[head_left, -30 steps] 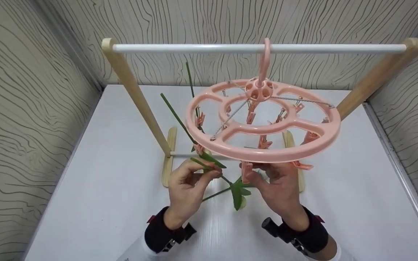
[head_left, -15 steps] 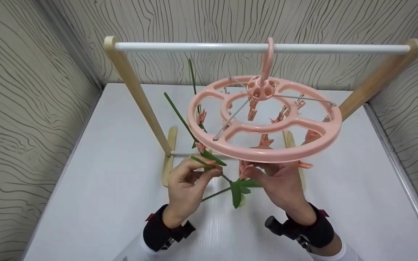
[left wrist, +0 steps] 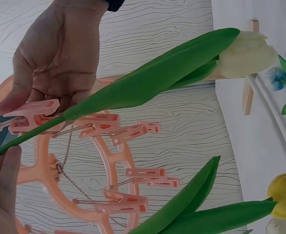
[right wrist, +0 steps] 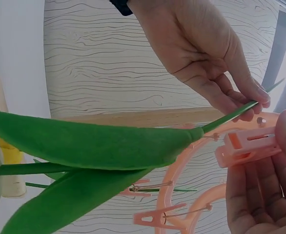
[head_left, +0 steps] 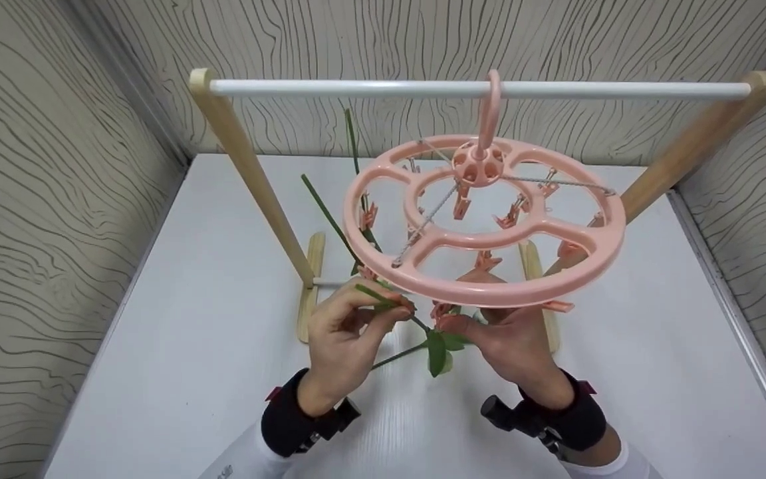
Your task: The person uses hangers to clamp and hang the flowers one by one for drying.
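My left hand [head_left: 346, 339] pinches the green stem of an artificial white tulip [left wrist: 248, 53] between thumb and fingertips, low in front of a round pink hanger [head_left: 463, 293]. The bloom and leaves slant down past the hand. My right hand [head_left: 516, 346] pinches a pink clothespin [right wrist: 250, 146] that hangs from the hanger's front rim. In the right wrist view the clothespin's jaws lie close beside the stem. The left wrist view shows the clothespin [left wrist: 33, 114] overlapping it. My right fingers are partly hidden under the rim in the head view.
The hanger hooks over a white rod [head_left: 356, 88] on a wooden stand [head_left: 250, 179]. Several more clothespins dangle round it. Two green stems [head_left: 325, 206] rise at its left side. A yellow tulip [left wrist: 284, 197] and a blue flower [left wrist: 276, 78] show lower down. Patterned walls enclose the white table [head_left: 177, 319].
My right hand has shifted slightly left, bringing the clothespin nearer the stem. The hanger's front rim has dipped a little. The left hand keeps its pinch on the tulip stem, moving slightly right.
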`<state>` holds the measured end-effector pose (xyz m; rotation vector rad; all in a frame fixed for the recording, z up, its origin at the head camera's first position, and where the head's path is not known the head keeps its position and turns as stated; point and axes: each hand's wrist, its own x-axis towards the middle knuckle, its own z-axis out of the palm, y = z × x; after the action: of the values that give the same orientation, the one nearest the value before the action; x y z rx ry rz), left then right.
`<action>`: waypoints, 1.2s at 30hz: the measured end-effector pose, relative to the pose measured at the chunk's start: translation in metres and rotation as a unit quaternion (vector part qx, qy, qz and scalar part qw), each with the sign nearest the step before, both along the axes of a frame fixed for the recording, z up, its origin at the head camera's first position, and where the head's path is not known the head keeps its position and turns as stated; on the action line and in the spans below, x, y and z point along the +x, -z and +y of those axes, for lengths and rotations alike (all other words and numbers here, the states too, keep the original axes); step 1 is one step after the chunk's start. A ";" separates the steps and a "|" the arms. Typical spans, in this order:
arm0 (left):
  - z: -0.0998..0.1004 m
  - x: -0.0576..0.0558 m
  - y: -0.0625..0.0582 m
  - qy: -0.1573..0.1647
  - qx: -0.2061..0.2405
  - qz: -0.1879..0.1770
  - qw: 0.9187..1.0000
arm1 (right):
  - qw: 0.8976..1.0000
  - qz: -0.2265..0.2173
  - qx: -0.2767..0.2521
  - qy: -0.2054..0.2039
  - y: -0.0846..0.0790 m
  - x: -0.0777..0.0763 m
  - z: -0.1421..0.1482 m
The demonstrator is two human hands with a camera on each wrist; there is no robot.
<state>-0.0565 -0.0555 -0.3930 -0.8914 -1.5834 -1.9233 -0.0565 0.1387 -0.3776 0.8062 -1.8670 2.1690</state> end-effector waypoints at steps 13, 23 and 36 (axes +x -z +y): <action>0.002 0.004 -0.007 -0.010 0.019 0.005 1.000 | 0.997 0.063 0.041 -0.007 0.003 -0.006 -0.005; 0.003 0.003 -0.007 -0.007 0.044 0.017 0.999 | 0.998 0.048 0.037 -0.013 0.006 -0.005 -0.008; -0.004 -0.004 -0.005 -0.017 0.035 0.016 0.999 | 0.994 0.032 0.102 0.022 0.031 -0.001 -0.003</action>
<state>-0.0608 -0.0598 -0.3877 -0.8575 -1.4945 -1.9192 -0.0580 0.1353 -0.4084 0.8523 -2.0778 1.9256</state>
